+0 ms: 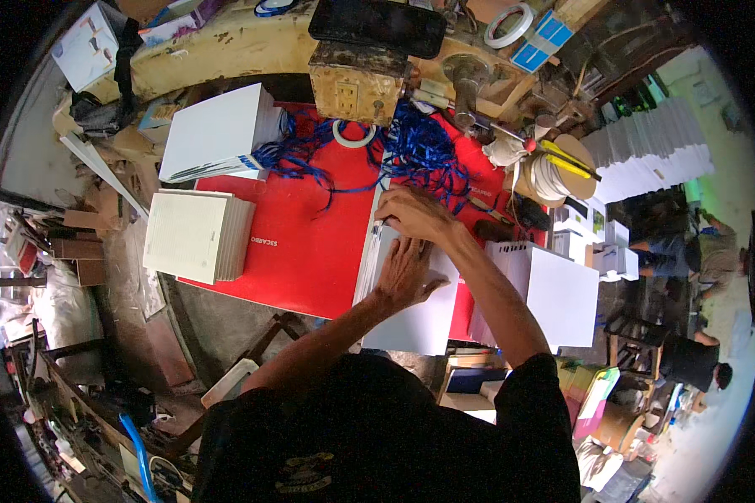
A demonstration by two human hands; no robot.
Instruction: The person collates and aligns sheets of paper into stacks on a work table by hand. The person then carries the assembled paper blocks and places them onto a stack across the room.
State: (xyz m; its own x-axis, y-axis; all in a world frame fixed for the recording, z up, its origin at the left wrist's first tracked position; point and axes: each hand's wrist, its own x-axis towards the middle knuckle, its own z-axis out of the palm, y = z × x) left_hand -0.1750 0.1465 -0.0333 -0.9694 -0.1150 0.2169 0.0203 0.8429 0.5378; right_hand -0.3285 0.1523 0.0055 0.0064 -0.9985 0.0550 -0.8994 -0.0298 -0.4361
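A stack of white page blocks (411,323) lies in front of me on a red board (302,243). My left hand (407,272) rests on top of it, fingers stretched out. At the stack's far left edge, my right hand (415,211) has its fingers bent down and closed together; what they pinch, if anything, is too small to make out. A tangle of blue ribbons (428,147) lies just beyond the right hand. More blue ribbons hang from a white stack (218,130) at the back left. A roll of white tape (354,134) lies near the ribbons.
Cream page blocks (197,235) stand at the left, and another white stack (562,293) at the right. A wooden box (356,84) sits at the far edge. Yellow-handled cutters (570,159) lie on a spool (549,180). Other people are at the far right.
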